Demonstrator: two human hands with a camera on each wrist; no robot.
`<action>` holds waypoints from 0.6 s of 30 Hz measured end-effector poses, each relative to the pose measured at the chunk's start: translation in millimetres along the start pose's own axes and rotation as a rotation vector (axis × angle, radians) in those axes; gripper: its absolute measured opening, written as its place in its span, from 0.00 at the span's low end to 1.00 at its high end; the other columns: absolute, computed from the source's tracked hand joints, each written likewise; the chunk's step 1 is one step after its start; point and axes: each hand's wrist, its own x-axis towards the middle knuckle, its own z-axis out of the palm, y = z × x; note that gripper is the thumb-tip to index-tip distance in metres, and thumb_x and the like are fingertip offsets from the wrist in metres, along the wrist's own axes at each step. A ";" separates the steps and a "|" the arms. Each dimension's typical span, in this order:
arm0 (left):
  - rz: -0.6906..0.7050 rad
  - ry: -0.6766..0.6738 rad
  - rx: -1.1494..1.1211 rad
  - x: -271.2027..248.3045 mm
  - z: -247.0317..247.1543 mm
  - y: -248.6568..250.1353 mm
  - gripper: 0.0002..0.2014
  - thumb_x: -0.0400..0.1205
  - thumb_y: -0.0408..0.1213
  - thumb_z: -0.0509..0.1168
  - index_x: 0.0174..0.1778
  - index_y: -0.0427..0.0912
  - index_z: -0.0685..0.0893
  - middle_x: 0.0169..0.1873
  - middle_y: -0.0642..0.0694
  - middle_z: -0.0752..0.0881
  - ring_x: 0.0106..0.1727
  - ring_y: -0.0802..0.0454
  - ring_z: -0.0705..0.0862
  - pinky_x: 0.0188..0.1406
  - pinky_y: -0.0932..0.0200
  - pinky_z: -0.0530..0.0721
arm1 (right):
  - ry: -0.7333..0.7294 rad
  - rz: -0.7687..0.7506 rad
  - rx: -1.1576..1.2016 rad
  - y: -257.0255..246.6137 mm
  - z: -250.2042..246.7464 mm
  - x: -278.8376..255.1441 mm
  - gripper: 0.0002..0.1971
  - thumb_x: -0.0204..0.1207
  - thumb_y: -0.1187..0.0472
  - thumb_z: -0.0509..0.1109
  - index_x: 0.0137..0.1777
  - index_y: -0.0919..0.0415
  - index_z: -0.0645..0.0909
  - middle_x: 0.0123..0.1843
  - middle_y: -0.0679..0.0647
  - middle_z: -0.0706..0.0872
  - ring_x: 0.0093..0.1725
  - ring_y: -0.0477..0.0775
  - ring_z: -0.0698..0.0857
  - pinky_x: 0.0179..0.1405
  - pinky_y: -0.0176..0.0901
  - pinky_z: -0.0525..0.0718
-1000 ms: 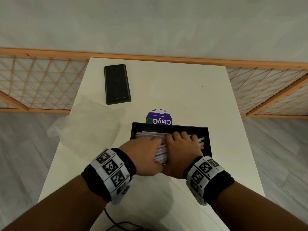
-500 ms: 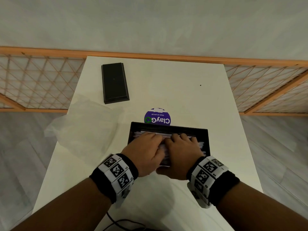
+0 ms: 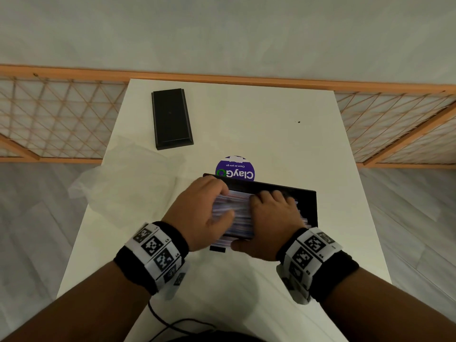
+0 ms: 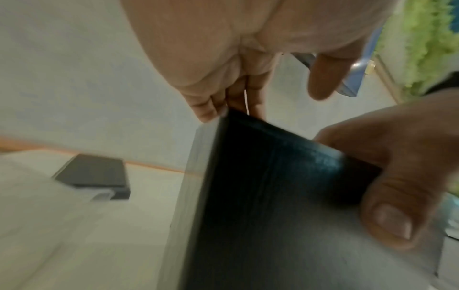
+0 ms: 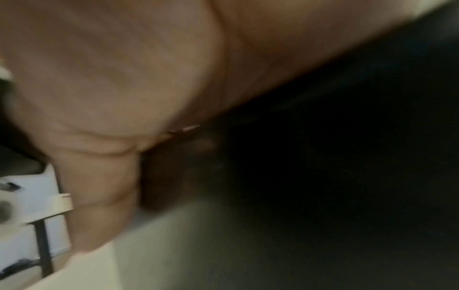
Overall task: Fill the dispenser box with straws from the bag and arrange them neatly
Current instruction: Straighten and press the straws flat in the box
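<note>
Straws [image 3: 237, 213] are already in the dispenser box [image 3: 307, 203] mid-table, so you're on the tidying step. Your left hand [image 3: 199, 213] cups the bundle's left end; right hand [image 3: 269, 225] lies on top, thumb hooked under the box. Next, I'd square up the ends.

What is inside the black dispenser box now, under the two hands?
The dispenser box holds a blurred bundle of straws lying lengthwise. The left hand and right hand cover both ends, so the box floor and how full it is cannot be seen.
</note>
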 end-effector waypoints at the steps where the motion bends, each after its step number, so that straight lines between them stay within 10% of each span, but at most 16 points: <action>1: 0.021 -0.071 0.094 0.4 0.0 3.6 0.23 0.71 0.55 0.60 0.55 0.43 0.80 0.50 0.51 0.80 0.51 0.52 0.78 0.49 0.55 0.80 | -0.015 0.024 0.001 3.4 0.5 1.9 0.54 0.53 0.18 0.65 0.73 0.54 0.69 0.68 0.52 0.77 0.67 0.59 0.74 0.73 0.62 0.69; 8: -0.033 -0.558 0.596 23.5 32.7 24.7 0.45 0.64 0.63 0.73 0.75 0.48 0.66 0.70 0.51 0.71 0.72 0.48 0.70 0.74 0.44 0.74 | -0.103 -0.049 0.078 10.3 4.4 8.4 0.47 0.56 0.30 0.76 0.75 0.47 0.68 0.68 0.48 0.76 0.69 0.58 0.74 0.73 0.60 0.70; 18: -0.164 -0.540 0.635 19.9 48.2 18.1 0.46 0.67 0.67 0.70 0.79 0.52 0.65 0.74 0.50 0.75 0.75 0.47 0.74 0.78 0.44 0.69 | -0.106 0.020 0.097 17.3 10.3 3.8 0.49 0.58 0.26 0.70 0.77 0.48 0.65 0.72 0.48 0.79 0.72 0.58 0.77 0.77 0.62 0.68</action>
